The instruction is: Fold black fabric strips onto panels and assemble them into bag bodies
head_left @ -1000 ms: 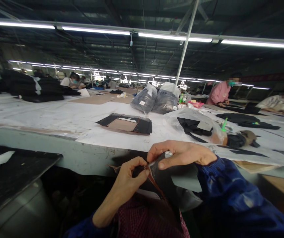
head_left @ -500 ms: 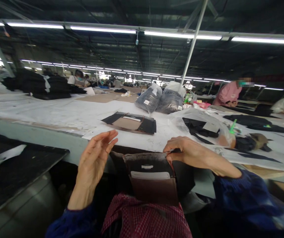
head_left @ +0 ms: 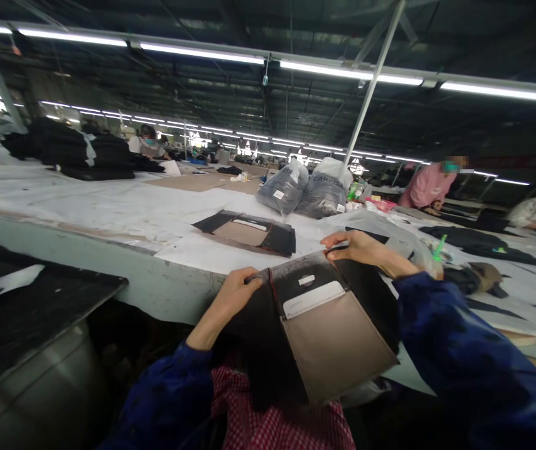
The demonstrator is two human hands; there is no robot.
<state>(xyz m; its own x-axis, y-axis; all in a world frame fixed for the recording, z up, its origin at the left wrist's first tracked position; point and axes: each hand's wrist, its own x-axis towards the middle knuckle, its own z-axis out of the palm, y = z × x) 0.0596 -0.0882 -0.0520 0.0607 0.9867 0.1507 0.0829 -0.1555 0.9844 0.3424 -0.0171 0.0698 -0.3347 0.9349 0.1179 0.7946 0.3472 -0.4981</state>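
Between my hands hangs a black fabric panel (head_left: 268,350) with a taupe pocket (head_left: 343,344), a white card in the pocket and a small white label above it. My left hand (head_left: 230,300) pinches its upper left edge. At the upper right edge my right hand (head_left: 359,247) pinches it between thumb and fingers. The panel is tilted over my lap, in front of the table edge. Just beyond it, a similar black and taupe panel (head_left: 244,232) lies flat on the white-covered table (head_left: 165,215).
Two stuffed plastic bags (head_left: 324,187) stand on the table further back. A clear plastic bag (head_left: 371,220) and dark fabric pieces (head_left: 478,244) lie to the right. Black fabric stacks (head_left: 90,150) rise at the left, above a dark side table (head_left: 62,306). A person in pink (head_left: 431,184) works at the right.
My left hand, open and apart from the panel before, has closed on its left edge. The panel has been raised and tilted, showing more of the pocket. My right hand has moved up with it.
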